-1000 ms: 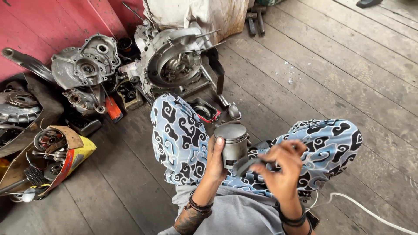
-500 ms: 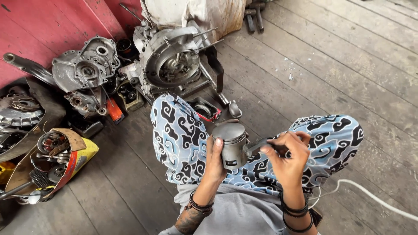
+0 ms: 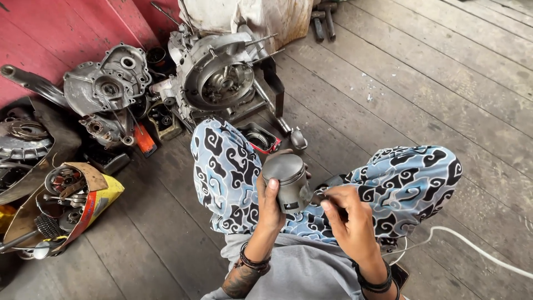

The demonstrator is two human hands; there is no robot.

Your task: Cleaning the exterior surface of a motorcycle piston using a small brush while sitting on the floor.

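Note:
My left hand (image 3: pixel 272 208) grips a grey metal piston (image 3: pixel 287 179) upright above my lap, fingers wrapped around its lower skirt. My right hand (image 3: pixel 347 219) is just right of the piston, fingers pinched together on a small dark part at the piston's side; the part is too small to identify. Both hands sit between my knees, which are covered by blue, white and black patterned trousers (image 3: pixel 222 166).
An engine case with a round opening (image 3: pixel 219 75) stands ahead on the wooden plank floor (image 3: pixel 433 83). A second engine half (image 3: pixel 105 86) lies to its left. A torn yellow bag with tools and parts (image 3: pixel 66 203) lies at left. A white cable (image 3: pixel 472 247) runs at right.
My view has shifted slightly. My right hand has moved in closer to the piston's side and its fingers have closed tighter. The left hand keeps its hold on the piston.

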